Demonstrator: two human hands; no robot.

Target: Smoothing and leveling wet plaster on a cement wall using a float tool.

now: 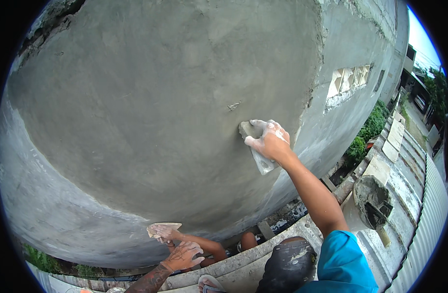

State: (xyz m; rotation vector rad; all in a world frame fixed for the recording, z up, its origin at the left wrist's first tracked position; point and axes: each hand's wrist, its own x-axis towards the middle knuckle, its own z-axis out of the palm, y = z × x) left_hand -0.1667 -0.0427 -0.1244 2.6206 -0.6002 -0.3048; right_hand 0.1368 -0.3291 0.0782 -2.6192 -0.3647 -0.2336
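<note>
Against the grey plastered wall [185,97], my right hand [272,141] grips a pale, mortar-smeared hand float [264,163] pressed to the surface. White residue coats those fingers. My left hand [185,256] hangs low near the wall's foot, its dusty fingers apart and bent, with nothing visible in them. Just beyond it, a co-worker's hand [165,232] holds a tan, pointed flat board [167,226] at the wall; most of that person is hidden below the ledge. A small rough mark [233,106] shows in the plaster above my right hand.
To my right, a bucket [351,213] with grey mortar and a dark tool [377,213] stands on the ledge [404,195]. Corrugated roofing [436,205] runs along the far right. A vent opening [349,80] sits in the wall. Green plants [373,124] grow beside the wall.
</note>
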